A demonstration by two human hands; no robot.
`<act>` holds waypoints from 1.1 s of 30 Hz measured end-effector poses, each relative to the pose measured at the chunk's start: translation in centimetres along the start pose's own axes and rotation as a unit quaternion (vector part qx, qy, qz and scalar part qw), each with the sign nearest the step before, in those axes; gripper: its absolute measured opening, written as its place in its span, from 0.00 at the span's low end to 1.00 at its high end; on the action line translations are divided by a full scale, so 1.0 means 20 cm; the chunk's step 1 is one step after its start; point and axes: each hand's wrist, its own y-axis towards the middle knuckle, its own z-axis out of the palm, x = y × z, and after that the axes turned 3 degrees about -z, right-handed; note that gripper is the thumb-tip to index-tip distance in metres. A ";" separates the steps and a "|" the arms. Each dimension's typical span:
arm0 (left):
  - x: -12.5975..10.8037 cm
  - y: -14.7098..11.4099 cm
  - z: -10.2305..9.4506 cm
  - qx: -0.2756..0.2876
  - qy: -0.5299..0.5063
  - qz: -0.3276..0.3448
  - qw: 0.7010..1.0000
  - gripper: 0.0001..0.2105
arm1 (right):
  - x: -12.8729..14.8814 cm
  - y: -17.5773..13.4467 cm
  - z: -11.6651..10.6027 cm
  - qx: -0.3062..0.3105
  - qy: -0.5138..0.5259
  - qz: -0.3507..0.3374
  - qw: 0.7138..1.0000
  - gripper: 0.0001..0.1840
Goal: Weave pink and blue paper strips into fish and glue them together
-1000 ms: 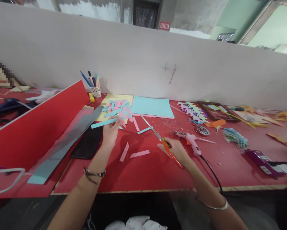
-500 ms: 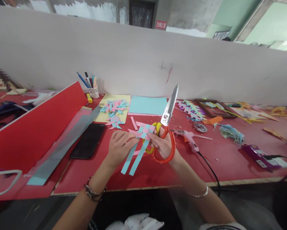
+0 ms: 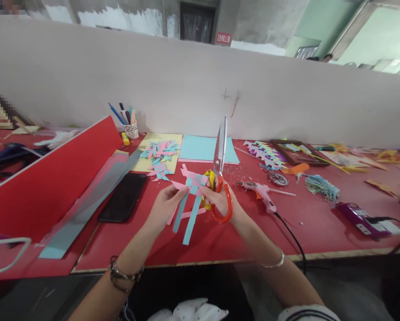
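Between my hands is a woven piece of pink and light blue paper strips (image 3: pixel 196 180), with two long blue ends hanging toward me. My left hand (image 3: pixel 168 200) pinches its left side between thumb and fingers. On the right side, my right hand (image 3: pixel 218 196) grips the weave with its thumb and also carries a pair of scissors (image 3: pixel 220 154). The scissors have an orange handle and yellow wrapping, and their blades point up and away. Loose pink strips (image 3: pixel 193 214) lie on the table beneath the weave.
Finished woven pieces (image 3: pixel 160 151) lie on yellow paper behind my hands, next to light blue sheets (image 3: pixel 206 149). To the left are a black phone (image 3: pixel 123 197) and a red board (image 3: pixel 59 174). On the right lie a pink glue gun (image 3: pixel 258 191) with a cord and a purple power strip (image 3: pixel 362 218).
The weave and both hands have shifted slightly left. The scissors have turned more upright, moving left with my right hand. My left fingers have changed their hold on the weave's left side.
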 end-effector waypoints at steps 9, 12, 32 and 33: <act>-0.07 0.08 -0.13 -0.100 0.012 0.053 0.993 0.16 | 0.07 -0.13 -0.21 0.092 -0.353 -0.051 0.930 0.16; -0.11 0.11 -0.16 -0.119 0.005 0.078 0.990 0.16 | 0.07 -0.17 -0.26 0.093 -0.454 -0.041 0.885 0.18; -0.16 0.09 -0.12 -0.130 -0.030 0.090 0.987 0.14 | 0.08 -0.19 -0.26 0.119 -0.519 0.008 0.846 0.25; -0.16 0.09 -0.12 -0.126 -0.030 0.088 0.988 0.14 | 0.08 -0.19 -0.26 0.121 -0.516 0.005 0.848 0.25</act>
